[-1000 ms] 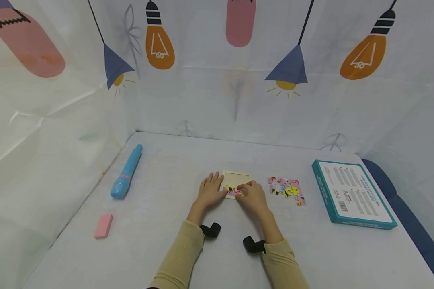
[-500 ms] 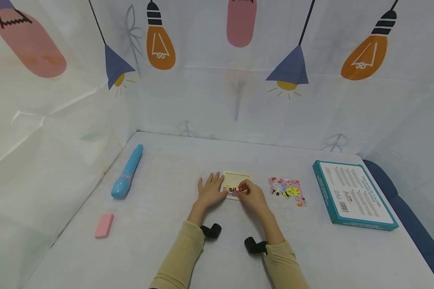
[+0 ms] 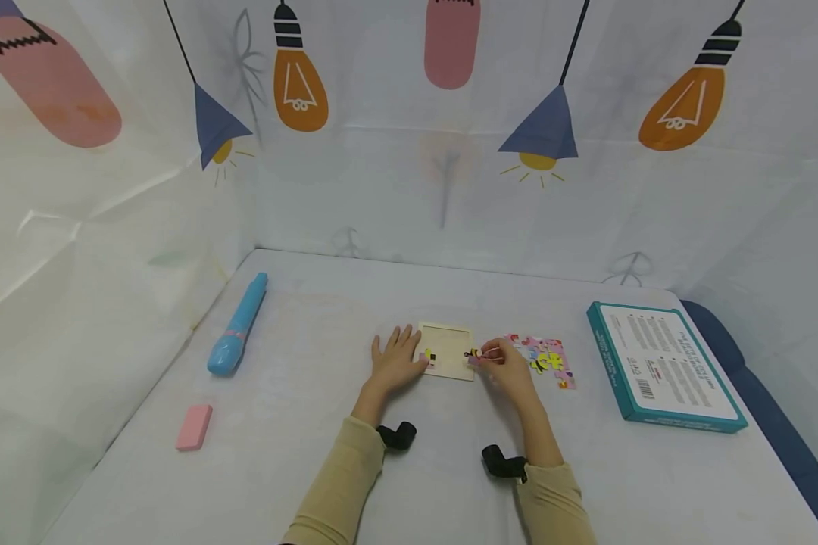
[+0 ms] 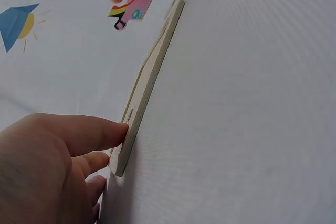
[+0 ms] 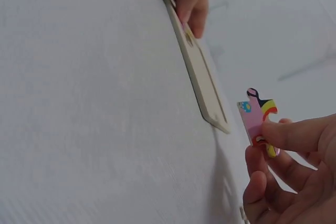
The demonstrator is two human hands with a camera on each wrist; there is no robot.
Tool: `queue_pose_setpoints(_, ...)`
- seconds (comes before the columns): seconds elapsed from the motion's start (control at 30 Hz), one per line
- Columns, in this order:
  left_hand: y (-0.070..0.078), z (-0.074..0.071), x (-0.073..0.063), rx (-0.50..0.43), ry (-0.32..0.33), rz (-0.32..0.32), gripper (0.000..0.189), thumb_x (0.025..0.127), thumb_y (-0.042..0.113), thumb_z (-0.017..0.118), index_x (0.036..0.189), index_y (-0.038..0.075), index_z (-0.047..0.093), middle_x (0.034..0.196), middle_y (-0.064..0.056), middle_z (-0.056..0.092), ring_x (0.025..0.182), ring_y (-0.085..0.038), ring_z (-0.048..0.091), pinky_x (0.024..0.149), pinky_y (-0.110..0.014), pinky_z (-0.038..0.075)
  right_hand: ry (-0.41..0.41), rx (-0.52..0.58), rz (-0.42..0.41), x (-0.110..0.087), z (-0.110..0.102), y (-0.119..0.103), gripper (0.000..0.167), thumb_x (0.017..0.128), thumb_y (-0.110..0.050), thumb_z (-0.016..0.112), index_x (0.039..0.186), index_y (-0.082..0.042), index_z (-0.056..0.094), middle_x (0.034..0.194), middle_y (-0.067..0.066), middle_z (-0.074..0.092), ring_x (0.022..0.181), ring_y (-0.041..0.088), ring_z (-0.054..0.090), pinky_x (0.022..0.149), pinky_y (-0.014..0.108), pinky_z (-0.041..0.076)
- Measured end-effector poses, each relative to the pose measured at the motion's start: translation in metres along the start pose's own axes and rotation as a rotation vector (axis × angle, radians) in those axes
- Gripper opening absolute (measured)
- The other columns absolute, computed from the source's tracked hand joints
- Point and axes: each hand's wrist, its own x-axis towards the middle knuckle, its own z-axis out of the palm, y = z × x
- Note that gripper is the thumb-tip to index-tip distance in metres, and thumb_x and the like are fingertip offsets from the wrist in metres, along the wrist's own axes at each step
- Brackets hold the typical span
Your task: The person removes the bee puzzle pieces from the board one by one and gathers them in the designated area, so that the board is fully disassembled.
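Observation:
A shallow wooden puzzle frame (image 3: 448,344) lies on the table in the head view. My left hand (image 3: 395,366) rests at its left side with fingers spread, the thumb on a puzzle piece (image 3: 432,355) in the near left corner. My right hand (image 3: 510,372) pinches a pink puzzle piece (image 5: 254,123) between thumb and fingers, raised just off the frame's right edge. Yellow, black and red print shows on that piece in the right wrist view. Several joined puzzle pieces (image 3: 548,360) lie right of the frame, partly hidden behind my right hand.
A teal-edged box (image 3: 669,363) lies at the right of the white table. On the left are a blue toy microphone (image 3: 238,327) and a pink block (image 3: 194,427). A dark blue chair back (image 3: 757,393) stands beyond the right edge. White printed sheets hang behind.
My right hand has moved right from inside the frame, lifting the pink puzzle piece out of the bottom row. My left hand has stayed in place on the frame.

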Motion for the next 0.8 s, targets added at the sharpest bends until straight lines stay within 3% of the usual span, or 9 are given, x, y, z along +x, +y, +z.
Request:
queue_pose_setpoints(0.17,0.001,-0.001,-0.001,-0.006,0.003,0.005,0.059,0.087,0.036,0.046,0.142,0.013,0.038,0.151,-0.006,0.027,0.141,-0.026,0.015,0.107,-0.058,-0.001,-0.008,-0.023,0.084,-0.001,-0.019,0.01,0.021,0.09,-0.009,0.057,0.11,-0.003,0.054,0.109,0.018,0.057,0.099,0.031,0.053,0.078,0.037,0.047)
queue_pose_setpoints(0.4,0.001,-0.001,-0.001,0.006,0.0,-0.001,0.06,0.087,0.036,0.046,0.142,0.014,0.038,0.151,-0.006,0.026,0.141,-0.026,0.015,0.107,-0.058,-0.001,-0.02,-0.04,0.155,-0.007,-0.04,0.02,0.023,0.09,-0.009,0.053,0.112,-0.001,0.053,0.109,0.02,0.055,0.091,0.028,0.05,0.067,0.026,0.043)
queue_pose_setpoints(0.6,0.001,-0.001,-0.001,0.005,-0.003,-0.002,0.06,0.088,0.036,0.047,0.143,0.014,0.037,0.151,-0.006,0.026,0.141,-0.026,0.014,0.107,-0.058,-0.002,0.0,-0.063,0.179,-0.013,-0.057,0.029,0.029,0.089,-0.008,0.05,0.116,0.005,0.051,0.113,0.026,0.051,0.098,0.034,0.049,0.078,0.038,0.043)
queue_pose_setpoints(0.8,0.0,0.0,0.0,0.005,0.0,-0.005,0.06,0.087,0.036,0.046,0.142,0.014,0.038,0.151,-0.005,0.026,0.141,-0.026,0.015,0.107,-0.058,-0.001,0.028,-0.081,0.273,-0.016,-0.069,0.038,0.036,0.089,-0.01,0.048,0.121,0.007,0.048,0.115,0.028,0.048,0.1,0.037,0.045,0.085,0.046,0.042)
